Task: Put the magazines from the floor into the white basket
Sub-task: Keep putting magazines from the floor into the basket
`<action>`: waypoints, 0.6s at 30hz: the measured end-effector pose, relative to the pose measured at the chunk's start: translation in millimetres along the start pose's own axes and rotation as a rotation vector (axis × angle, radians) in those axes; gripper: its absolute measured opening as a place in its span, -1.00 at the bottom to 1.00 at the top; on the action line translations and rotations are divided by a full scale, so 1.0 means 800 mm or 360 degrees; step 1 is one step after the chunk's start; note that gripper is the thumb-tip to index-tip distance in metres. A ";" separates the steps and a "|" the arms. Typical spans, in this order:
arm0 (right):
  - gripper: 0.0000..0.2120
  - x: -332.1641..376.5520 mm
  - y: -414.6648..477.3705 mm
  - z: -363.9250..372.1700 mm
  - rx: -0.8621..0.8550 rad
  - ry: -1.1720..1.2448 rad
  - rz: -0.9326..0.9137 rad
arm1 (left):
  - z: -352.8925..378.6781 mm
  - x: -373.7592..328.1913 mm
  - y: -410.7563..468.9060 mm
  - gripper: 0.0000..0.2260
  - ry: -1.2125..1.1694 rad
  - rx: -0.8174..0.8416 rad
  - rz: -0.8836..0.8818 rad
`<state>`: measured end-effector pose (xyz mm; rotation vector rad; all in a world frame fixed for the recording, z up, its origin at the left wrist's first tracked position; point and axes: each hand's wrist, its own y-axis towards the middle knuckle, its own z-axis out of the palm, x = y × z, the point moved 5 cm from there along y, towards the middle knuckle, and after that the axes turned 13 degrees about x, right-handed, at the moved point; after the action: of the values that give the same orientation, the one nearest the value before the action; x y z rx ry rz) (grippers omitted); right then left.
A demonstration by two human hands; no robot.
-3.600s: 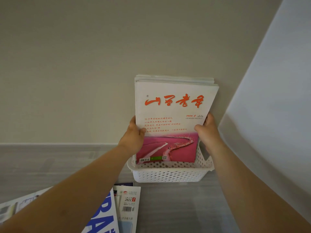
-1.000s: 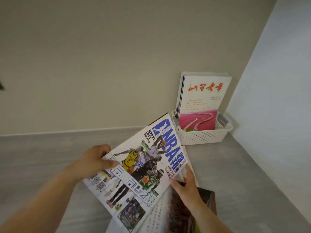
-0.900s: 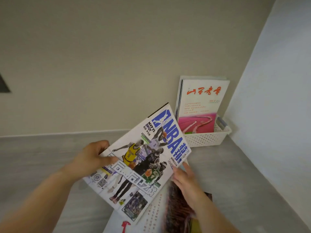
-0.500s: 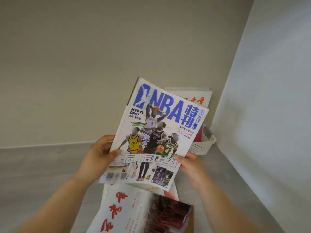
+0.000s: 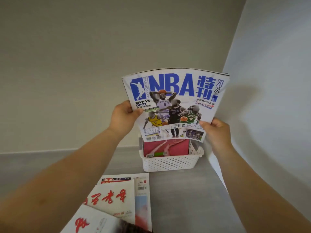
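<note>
**Basketball magazine held upright above the basket**

I hold the glossy white basketball magazine (image 5: 175, 101), the one with big blue "NBA" lettering and players on the cover, upright in both hands with the cover facing me. My left hand (image 5: 123, 116) grips its left edge, thumb on the cover and fingers behind. My right hand (image 5: 215, 132) pinches the lower right corner, thumb in front and fingers curled behind the pages. The sheets bow a little between my hands, and the top edge arches.

The lower edge hangs just above the white perforated plastic basket (image 5: 171, 163), not yet inside it. The basket stands on the grey wood-look floor (image 5: 185, 199), in the corner where the beige wall (image 5: 84, 64) meets the white wall (image 5: 269, 81). A pink-covered magazine (image 5: 165, 147) already stands in it; its upper part is hidden behind the one I hold.

Nearer to me, by my left forearm, a loose pile of magazines (image 5: 109, 197) lies flat on the floor, white covers with red brush characters, overlapping one another, near the basket but not touching it.
</note>
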<state>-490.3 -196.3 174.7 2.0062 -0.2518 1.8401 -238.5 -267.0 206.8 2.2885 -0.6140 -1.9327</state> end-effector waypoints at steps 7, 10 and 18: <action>-0.83 -0.056 0.048 -0.009 0.0080 -0.0013 0.0154 | 0.032 0.052 0.024 -0.79 0.0035 0.0040 -0.0159; -0.85 -0.088 0.062 -0.004 0.0165 -0.0045 0.0308 | 0.034 0.083 0.023 -0.80 0.0148 0.0048 -0.0249; -0.83 -0.144 0.079 0.014 0.0200 0.0067 0.0612 | 0.044 0.133 0.036 -0.83 0.0337 0.0067 -0.0453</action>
<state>-518.5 -273.6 71.8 2.1138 -0.5561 2.1741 -266.1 -324.1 110.5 2.6860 -0.3241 -1.7582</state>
